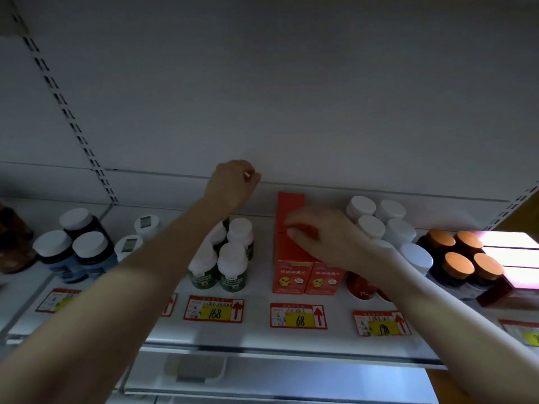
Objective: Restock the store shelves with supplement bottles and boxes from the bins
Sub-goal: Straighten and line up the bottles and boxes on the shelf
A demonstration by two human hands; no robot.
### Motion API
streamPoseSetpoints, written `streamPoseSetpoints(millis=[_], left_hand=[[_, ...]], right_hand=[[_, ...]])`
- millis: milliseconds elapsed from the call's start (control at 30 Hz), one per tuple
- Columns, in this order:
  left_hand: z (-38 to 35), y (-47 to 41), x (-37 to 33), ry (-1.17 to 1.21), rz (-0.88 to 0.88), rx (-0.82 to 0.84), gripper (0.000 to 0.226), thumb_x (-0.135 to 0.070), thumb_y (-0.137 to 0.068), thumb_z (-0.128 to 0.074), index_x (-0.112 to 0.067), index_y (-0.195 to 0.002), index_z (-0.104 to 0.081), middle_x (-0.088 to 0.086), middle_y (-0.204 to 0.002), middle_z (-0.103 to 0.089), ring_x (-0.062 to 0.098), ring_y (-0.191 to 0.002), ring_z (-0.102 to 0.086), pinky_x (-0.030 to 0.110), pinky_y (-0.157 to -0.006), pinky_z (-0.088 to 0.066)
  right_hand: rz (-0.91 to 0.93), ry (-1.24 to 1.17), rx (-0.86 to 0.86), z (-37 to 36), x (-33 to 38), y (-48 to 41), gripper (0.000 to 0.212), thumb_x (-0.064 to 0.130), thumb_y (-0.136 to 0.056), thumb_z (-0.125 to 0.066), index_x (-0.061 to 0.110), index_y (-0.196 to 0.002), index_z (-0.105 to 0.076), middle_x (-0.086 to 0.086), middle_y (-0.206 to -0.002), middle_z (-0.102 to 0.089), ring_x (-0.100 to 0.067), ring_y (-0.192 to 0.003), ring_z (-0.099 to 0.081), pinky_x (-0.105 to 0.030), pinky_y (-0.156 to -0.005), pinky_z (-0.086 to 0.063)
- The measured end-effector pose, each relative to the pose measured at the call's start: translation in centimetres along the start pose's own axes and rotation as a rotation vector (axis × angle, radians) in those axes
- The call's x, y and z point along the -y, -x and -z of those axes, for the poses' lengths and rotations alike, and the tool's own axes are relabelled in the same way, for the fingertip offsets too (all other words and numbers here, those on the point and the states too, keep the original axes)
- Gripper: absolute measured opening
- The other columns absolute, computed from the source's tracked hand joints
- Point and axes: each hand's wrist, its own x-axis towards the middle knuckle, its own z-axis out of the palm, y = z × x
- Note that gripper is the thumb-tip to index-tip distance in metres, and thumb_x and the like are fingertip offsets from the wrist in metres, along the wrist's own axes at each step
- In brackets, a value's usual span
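Observation:
Two rows of red supplement boxes [289, 277] stand mid-shelf, running back towards the rear panel. My right hand [322, 239] lies over the right row, its fingers curled on the top of a red box [303, 228] behind the front one. My left hand [233, 182] is raised above the green-labelled, white-capped bottles [233, 266], close to the back panel. Its fingers are curled and I see nothing in them. My left forearm hides part of the green bottle group.
On the white shelf [262, 336], dark bottles with white caps [87, 249] stand at left. White-capped bottles [390, 211], orange-lidded jars [458, 266] and pink boxes [513, 258] stand at right. Red and yellow price tags [297, 316] line the front edge. Another shelf sits above.

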Motion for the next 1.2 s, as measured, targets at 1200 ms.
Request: streamPoseSetpoints(millis=[1200], left_hand=[[4.9,9.1,8.7,-0.094,-0.431,0.498,0.039,-0.028,-0.085,-0.064,-0.005,-0.116,-0.062,0.014,-0.111,-0.061,0.026,-0.099,-0.056,0.037,-0.084,-0.044]], right_hand=[[-0.412,0.107,0.135,-7.6,8.9,-2.5,0.043,0.026,-0.09,-0.057,0.014,-0.13,-0.047,-0.008,-0.118,-0.056,-0.02,-0.101,-0.055,-0.02,-0.076,-0.036]])
